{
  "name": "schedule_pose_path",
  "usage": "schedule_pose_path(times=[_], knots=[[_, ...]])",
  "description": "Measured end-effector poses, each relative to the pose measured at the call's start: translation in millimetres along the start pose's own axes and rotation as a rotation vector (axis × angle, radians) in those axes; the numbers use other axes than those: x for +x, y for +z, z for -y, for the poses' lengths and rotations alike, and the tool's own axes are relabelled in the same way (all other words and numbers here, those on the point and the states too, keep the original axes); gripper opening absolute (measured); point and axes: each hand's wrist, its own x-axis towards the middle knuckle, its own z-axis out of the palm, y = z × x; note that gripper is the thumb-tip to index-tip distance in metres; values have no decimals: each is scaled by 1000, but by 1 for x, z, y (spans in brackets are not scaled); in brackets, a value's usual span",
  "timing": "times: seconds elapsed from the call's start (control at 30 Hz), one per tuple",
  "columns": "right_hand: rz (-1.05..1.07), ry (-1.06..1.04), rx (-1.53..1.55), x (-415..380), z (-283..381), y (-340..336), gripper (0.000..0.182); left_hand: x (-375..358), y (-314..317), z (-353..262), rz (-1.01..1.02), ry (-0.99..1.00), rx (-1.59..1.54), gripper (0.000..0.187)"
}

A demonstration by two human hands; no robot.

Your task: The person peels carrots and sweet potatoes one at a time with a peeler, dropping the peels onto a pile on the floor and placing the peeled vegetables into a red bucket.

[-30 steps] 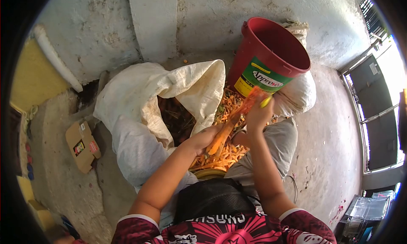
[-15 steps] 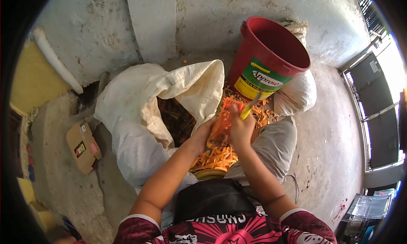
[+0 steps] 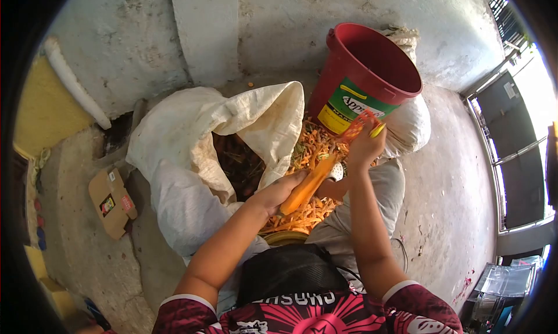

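Observation:
My left hand (image 3: 282, 191) is closed around the lower end of a peeled orange carrot (image 3: 311, 186), which slants up and to the right over a heap of peel. Up and to the right, in front of the red bucket, my right hand (image 3: 366, 148) is closed on a red perforated plastic piece (image 3: 356, 126). A yellow handle (image 3: 377, 130), seen with a knife-like blade in the earlier frame, also sticks out of that fist. Orange peel strips (image 3: 299, 218) lie below both hands, in and around a yellowish round container (image 3: 285, 238) between the legs.
A white woven sack (image 3: 174, 125) stands open on the left, with dark contents. The tall red bucket (image 3: 372, 67) stands behind the peel, beside another filled sack (image 3: 410, 128). Flattened cardboard (image 3: 113, 203) lies on the floor at left; a wall runs along the back.
My right hand has moved up and right, away from my left hand, taking the red perforated piece and yellow handle along. The carrot in my left hand now shows in full.

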Motion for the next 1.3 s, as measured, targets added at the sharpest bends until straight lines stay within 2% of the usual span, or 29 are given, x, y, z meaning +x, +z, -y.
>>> schedule_pose_path(times=[0.1, 0.2, 0.3, 0.4, 0.47, 0.6, 0.67, 0.7, 0.77, 0.83, 0.93, 1.03, 1.07, 1.13, 1.23, 1.27, 1.3], knots=[[-67, 164, -35, 37, -58, -7, 15, -12, 9, -15, 43, 20, 17, 34], [-10, 150, 64, 44, -64, -17, 17, -6, 2, -10, -12, 136, 99, 33], [145, 283, 139, 24, -59, -27, 17, -2, 0, -13, -55, 203, 246, 31], [265, 234, 81, -3, -45, -32, 16, 5, -8, -9, -42, 262, 342, 31], [457, 281, 30, -18, -42, -39, 17, 10, -13, -6, -82, 355, 516, 31], [978, 343, 61, -44, -39, -52, 15, 16, -20, -5, -366, 466, 964, 32], [1169, 296, -195, -47, -23, -56, 17, 12, -15, -11, -500, 467, 1173, 34], [1259, 270, -327, -46, -16, -57, 18, 12, -15, -12, -521, 490, 1213, 35], [1287, 248, -313, -48, -21, -56, 23, 12, -15, -13, -566, 536, 1290, 36], [1299, 239, -303, -47, -22, -55, 23, 10, -13, -15, -545, 535, 1338, 36], [1327, 487, -186, -51, -31, -55, 24, 10, -10, -13, -524, 535, 1389, 34], [1278, 216, -159, -59, -32, -53, 24, 11, -9, -4, -501, 569, 1479, 32], [1262, 224, -182, -60, -35, -53, 24, 12, -9, -2, -492, 586, 1517, 31], [1232, 236, -228, -63, -47, -51, 24, 6, -4, -8, -399, 670, 1345, 31], [1444, 164, -660, -62, -88, -46, 24, -4, 10, -10, -264, 757, 1102, 31], [1523, 265, -588, -63, -94, -45, 28, -5, 13, -11, -217, 781, 1025, 31], [1547, 203, -509, -72, -107, -42, 29, -3, 12, -13, -220, 903, 1132, 31]])
